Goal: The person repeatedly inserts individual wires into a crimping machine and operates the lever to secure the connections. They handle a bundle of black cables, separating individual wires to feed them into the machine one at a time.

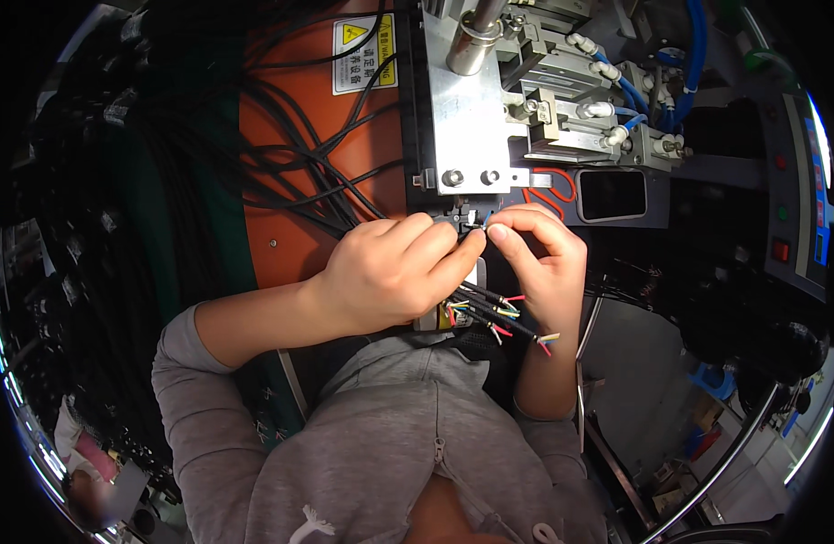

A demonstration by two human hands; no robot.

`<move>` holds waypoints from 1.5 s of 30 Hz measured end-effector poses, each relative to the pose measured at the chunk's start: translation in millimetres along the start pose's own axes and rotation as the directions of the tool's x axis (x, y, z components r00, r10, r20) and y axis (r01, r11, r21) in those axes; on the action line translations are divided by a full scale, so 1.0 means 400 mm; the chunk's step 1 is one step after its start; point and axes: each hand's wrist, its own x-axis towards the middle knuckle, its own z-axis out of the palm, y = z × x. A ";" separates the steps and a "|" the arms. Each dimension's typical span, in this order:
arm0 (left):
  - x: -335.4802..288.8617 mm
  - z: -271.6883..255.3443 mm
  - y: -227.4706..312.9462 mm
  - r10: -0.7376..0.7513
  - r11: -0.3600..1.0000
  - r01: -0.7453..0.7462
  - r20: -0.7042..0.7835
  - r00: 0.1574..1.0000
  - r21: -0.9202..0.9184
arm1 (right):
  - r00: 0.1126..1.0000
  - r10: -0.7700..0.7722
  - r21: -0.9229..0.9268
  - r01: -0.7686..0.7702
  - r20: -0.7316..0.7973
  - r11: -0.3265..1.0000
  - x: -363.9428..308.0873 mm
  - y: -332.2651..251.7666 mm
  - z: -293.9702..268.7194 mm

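Note:
My two hands meet just in front of a metal press head (471, 109). My left hand (390, 267) is closed, its fingers around the end of a black cable (371, 207) that runs in from the left; its fingertips partly hide that end. With thumb and forefinger my right hand (544, 258) pinches a thin wire (486, 223) at the cable's tip, close to the small black tooling (455, 216) under the press. Below my left hand lie several black cables with stripped ends (503, 313), their red, yellow, white and green wires fanned out.
An orange machine panel (281, 231) with a yellow-and-white warning label (363, 54) lies at the left, black cables across it. A phone (611, 195) and a red cord (555, 185) rest right of the press. Pneumatic cylinders (571, 113) with blue hoses stand behind; a control panel (793, 199) is far right.

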 end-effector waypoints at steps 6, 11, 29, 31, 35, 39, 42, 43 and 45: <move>0.006 0.001 0.015 -0.072 0.992 0.061 0.103 0.992 0.110 | 0.978 -0.206 -0.435 0.167 -0.044 0.885 0.001 0.000 0.036; 0.010 0.003 0.019 -0.098 0.990 0.088 0.086 0.991 0.113 | 0.936 -0.335 -0.402 0.267 -0.107 0.876 0.003 0.018 0.051; 0.016 -0.002 -0.006 -0.152 0.988 0.154 0.072 0.986 -0.026 | 0.862 -0.489 -0.394 0.407 -0.133 0.824 0.022 0.033 0.060; 0.016 -0.010 -0.003 -0.166 0.985 0.169 0.101 0.981 -0.019 | 0.849 -0.512 -0.413 0.423 -0.130 0.806 0.026 0.031 0.060; 0.016 -0.022 0.003 -0.171 0.985 0.172 0.149 0.974 0.005 | 0.868 -0.475 -0.421 0.380 -0.145 0.823 0.016 0.039 0.061; 0.010 -0.038 0.009 -0.180 0.983 0.173 0.187 0.966 0.056 | 0.977 -0.034 -0.104 0.013 -0.211 0.995 0.001 0.054 0.064; 0.003 -0.042 0.015 -0.182 0.982 0.166 0.212 0.960 0.091 | 0.975 -0.022 0.050 0.034 -0.222 0.998 0.001 0.057 0.046; 0.001 -0.042 0.014 -0.180 0.982 0.160 0.226 0.957 0.104 | 0.971 -0.079 0.068 0.097 -0.227 0.993 0.005 0.056 0.036; -0.001 -0.039 0.011 -0.210 0.975 0.187 0.231 0.950 0.118 | 0.953 -0.296 0.167 0.303 -0.069 0.938 0.004 0.046 0.003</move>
